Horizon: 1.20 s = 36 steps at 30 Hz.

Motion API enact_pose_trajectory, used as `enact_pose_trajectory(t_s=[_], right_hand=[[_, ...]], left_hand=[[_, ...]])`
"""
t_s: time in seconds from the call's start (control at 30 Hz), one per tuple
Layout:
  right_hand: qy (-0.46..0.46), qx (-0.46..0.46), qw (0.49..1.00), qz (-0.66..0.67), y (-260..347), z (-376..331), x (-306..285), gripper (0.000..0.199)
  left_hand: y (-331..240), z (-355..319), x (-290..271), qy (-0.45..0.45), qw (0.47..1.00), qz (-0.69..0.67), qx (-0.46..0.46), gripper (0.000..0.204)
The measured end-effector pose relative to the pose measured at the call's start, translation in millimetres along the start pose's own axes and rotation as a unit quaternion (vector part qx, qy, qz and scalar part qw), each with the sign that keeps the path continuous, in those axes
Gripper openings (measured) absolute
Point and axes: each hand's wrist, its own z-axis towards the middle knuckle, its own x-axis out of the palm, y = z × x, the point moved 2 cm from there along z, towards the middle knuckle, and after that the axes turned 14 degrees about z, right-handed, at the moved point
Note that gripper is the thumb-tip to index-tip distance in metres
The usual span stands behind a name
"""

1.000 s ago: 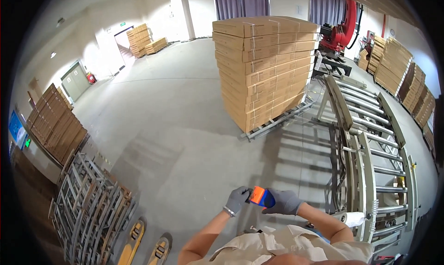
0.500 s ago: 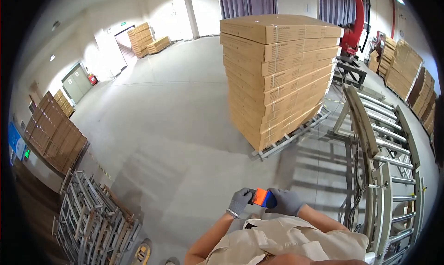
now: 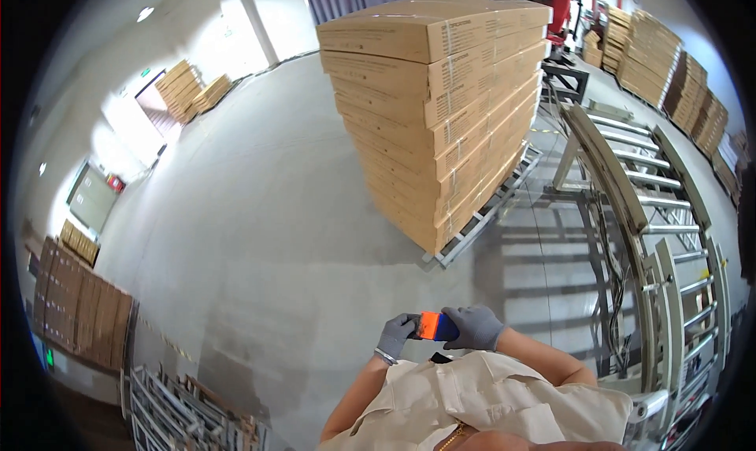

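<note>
In front of my body I hold a small orange-and-blue block-like object (image 3: 429, 326), too small to tell its kind. My left hand (image 3: 396, 338), in a grey glove, pinches its orange end with closed fingers. The grey-gloved right hand (image 3: 475, 328) wraps round the blue end, and part of that end is hidden under its fingers. Beyond my hands stands a tall stack of flat brown cardboard boxes (image 3: 394, 97), bound with straps. It rests on a grey metal pallet (image 3: 472, 234).
To my right runs a roller conveyor (image 3: 657, 179) with a metal frame and cables beside it. Metal frames (image 3: 185, 412) are piled at the lower left, near another box stack (image 3: 79, 305). More stacked cartons (image 3: 650, 57) stand at the far right.
My view has turned and come closer to the tall box stack, which now sits larger and further left. Both hands keep their hold on the orange-and-blue object.
</note>
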Motion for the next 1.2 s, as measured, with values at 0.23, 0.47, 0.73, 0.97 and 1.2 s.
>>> enact_pose_trajectory(t_s=[0.23,0.47,0.73,0.97,1.2], right_hand=[[-0.070,0.123,0.989,0.035,21.5,15.5,13.1,0.067],[-0.107,0.173,0.977,0.061,30.3,20.6,34.9,0.065],[-0.100,0.195,0.972,0.081,42.6,30.2,39.9,0.064],[-0.089,0.181,0.977,0.074,40.9,40.2,43.8,0.068],[-0.064,0.189,0.977,0.075,36.0,41.0,46.7,0.068]], left_hand=[[-18.8,33.1,-29.4,0.122,0.992,-0.023,-0.028,0.023],[-11.1,41.4,-41.3,0.195,0.978,-0.043,-0.051,0.025],[-0.9,46.1,-52.0,0.221,0.973,-0.038,-0.052,0.024],[14.2,45.8,-59.2,0.202,0.975,-0.074,-0.063,0.023],[19.4,43.2,-56.5,0.192,0.974,-0.092,-0.077,0.023]])
